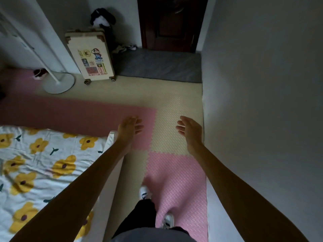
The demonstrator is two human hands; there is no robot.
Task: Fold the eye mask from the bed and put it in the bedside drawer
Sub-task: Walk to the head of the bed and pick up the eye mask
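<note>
Grey shirt hem (150, 235) at bottom edge, dark trousers (139, 219) below it, two white sneakers on the floor mats: one (144, 191) forward on the cream/pink seam, the other (168, 221) back on a pink tile. Both bare forearms stretch out ahead, roughly parallel.

Left hand (129, 127): open, fingers loosely spread and pointing forward-right, holding nothing. It hovers just past the bed corner, over the pink mat tile (78, 114).

Right hand (189, 131): open too, palm turned inward toward the left hand, fingers slightly curled, empty. It sits over the cream mat tile (176, 110), close to the grey wall (262, 84) on the right.

Hands are well apart, nothing between them but floor.

Bed (43, 163) at lower left, white sheet with yellow flower print, rumpled. Left forearm crosses over its right edge. Eye mask: can't pick it out anywhere on the visible part of the sheet. Bedside drawer: not in frame either.

Further back: cream suitcase (90, 56) covered in stickers stands upright on its wheels against the far wall, a black-and-white plush (102, 17) on top of it. White fan stand (58, 82) with a round base just left of the suitcase. Grey mat (160, 65) lies in front of a dark wooden door (173, 23). Shoes (125, 47) piled beside the door. Room is dim.
</note>
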